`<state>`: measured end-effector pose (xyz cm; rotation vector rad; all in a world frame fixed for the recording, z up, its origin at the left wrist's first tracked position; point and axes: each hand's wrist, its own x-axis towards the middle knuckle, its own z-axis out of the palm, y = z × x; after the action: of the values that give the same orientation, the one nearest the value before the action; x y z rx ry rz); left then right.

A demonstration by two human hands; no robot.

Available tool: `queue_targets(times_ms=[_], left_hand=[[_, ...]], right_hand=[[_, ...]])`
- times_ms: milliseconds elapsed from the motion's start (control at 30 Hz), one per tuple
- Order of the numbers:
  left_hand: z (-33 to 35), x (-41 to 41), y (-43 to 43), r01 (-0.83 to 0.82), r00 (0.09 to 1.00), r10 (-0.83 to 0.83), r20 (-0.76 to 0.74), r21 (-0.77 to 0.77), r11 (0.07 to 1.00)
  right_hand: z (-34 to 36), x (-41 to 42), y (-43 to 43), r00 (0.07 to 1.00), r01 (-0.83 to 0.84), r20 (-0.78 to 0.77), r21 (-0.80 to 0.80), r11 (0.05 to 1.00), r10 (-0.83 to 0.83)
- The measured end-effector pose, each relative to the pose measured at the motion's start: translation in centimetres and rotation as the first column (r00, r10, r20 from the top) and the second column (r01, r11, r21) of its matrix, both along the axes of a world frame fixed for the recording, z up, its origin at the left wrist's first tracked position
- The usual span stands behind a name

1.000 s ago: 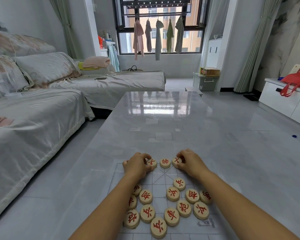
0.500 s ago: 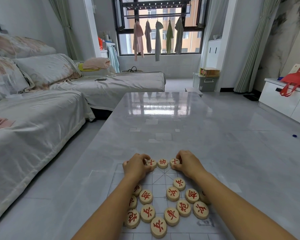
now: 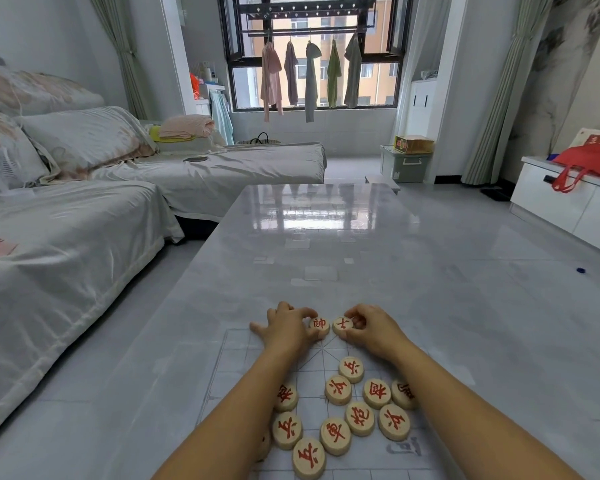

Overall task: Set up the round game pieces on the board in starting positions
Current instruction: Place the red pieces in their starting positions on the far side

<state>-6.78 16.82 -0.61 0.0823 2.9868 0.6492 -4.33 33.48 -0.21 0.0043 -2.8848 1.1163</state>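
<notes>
Both hands work at the far edge of the thin white board (image 3: 314, 363) printed with grey grid lines, which lies flat on the glossy grey marble-look table (image 3: 326, 258). The left hand (image 3: 284, 329) has its fingers curled over, the fingertips pinching the rim of the round pale-wood general disc (image 3: 318, 323), red character up, while its thumb splays out to the left. Whether another piece sits under its palm cannot be told. The right hand (image 3: 373, 327) is likewise narrowed, its fingers and thumb nipping the matching advisor disc (image 3: 342, 324), just beside the general disc. Both discs sit on the far rank at the head of the crossed diagonals, likely because those lines mark the palace where these two start. The other loose discs (image 3: 359, 418) lie bunched and face up nearer the person, between the forearms, handy to draw from. Most of the setup seems not yet done.
</notes>
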Motion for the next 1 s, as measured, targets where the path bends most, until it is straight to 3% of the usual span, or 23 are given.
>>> queue_targets(times_ms=[233, 467, 667, 1000], left_hand=[[0.0, 0.1, -0.9, 0.020, 1.000, -0.021, 0.013, 0.076, 0.997], [-0.5, 0.3, -3.1, 0.019, 0.994, -0.002, -0.109, 0.150, 0.989], [-0.1, 0.0, -2.4, -0.020, 0.993, 0.030, -0.115, 0.090, 0.996], [-0.5, 0.1, -3.0, 0.013, 0.994, 0.003, -0.113, 0.139, 0.990]], right_hand=[[-0.4, 0.0, -0.1, 1.000, 0.009, -0.023, -0.015, 1.000, -0.010], [-0.4, 0.2, -0.2, 0.999, 0.017, -0.028, -0.012, 1.000, -0.017], [-0.4, 0.1, -0.2, 0.999, 0.019, -0.025, -0.011, 1.000, -0.019], [-0.5, 0.1, -0.2, 1.000, 0.006, -0.028, 0.014, 1.000, -0.005]])
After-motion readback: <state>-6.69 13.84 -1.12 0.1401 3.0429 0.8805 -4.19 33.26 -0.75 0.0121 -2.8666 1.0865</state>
